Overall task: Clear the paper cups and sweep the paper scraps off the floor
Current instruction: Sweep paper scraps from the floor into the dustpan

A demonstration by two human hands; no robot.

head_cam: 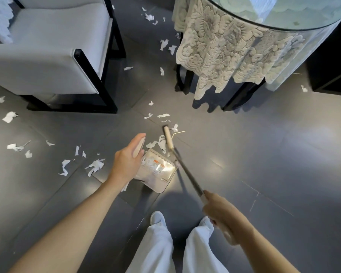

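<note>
Clamped left hand (128, 162) round the beige handle of a glossy translucent plastic dustpan (161, 174), frame centre. Wrapped right hand (222, 215), lower right, round a slim metal-poled broom (168, 138). Saw torn white paper scraps (96, 166) strewn across smooth grey tiles (264, 144).

The dustpan (158, 172) sits on the floor (264, 154) just ahead of the person's shoes (158, 217). The broom (168, 138) has its head at the pan's mouth, and its shaft runs back along the pan's right edge to the right hand (219, 211). The left hand (126, 162) holds the pan's upright handle on its left side. Paper scraps (96, 166) lie in the pan, at its mouth and across the floor to its left. Beyond it on the left stands an armchair (47, 56). Beyond it on the right is a round table (283, 12) draped with a cloth (224, 46).
</note>
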